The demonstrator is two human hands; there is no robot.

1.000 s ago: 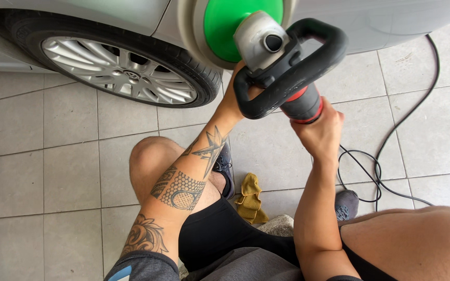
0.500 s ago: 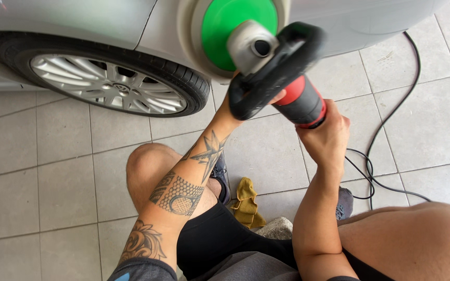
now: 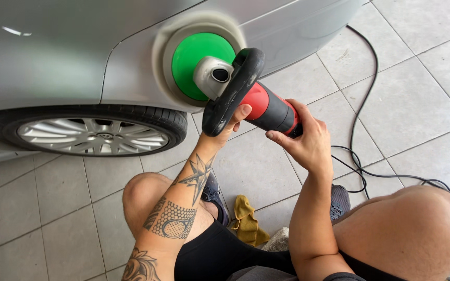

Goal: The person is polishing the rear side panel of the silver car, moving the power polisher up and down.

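Head view, tool: a polishing machine with a red and black body, a grey metal head and a black loop handle is held low against the side of a silver car.
Head view, pad: the round green backing pad with its pale foam ring is pressed flat on the car panel, just above and to the right of the rear wheel.
Left hand: closed around the lower end of the black loop handle, fingers curled about it, the tattooed forearm rising from below.
Right hand: wrapped around the rear of the machine body where red meets black, thumb along the near side, gripping it firmly.
Cord: a black power cable runs from behind the right hand across the floor, looping beside the right knee and trailing away up toward the car.
Floor: pale grey tiles with darker joints.
Legs: both bare knees are bent up, the left knee under the left forearm, the right knee at the lower right; dark shorts show between them.
Shoes: a dark shoe shows beside each leg, near the middle of the floor.
Cloth: a crumpled yellow cloth lies on the tiles between the legs, just beside the left shoe.
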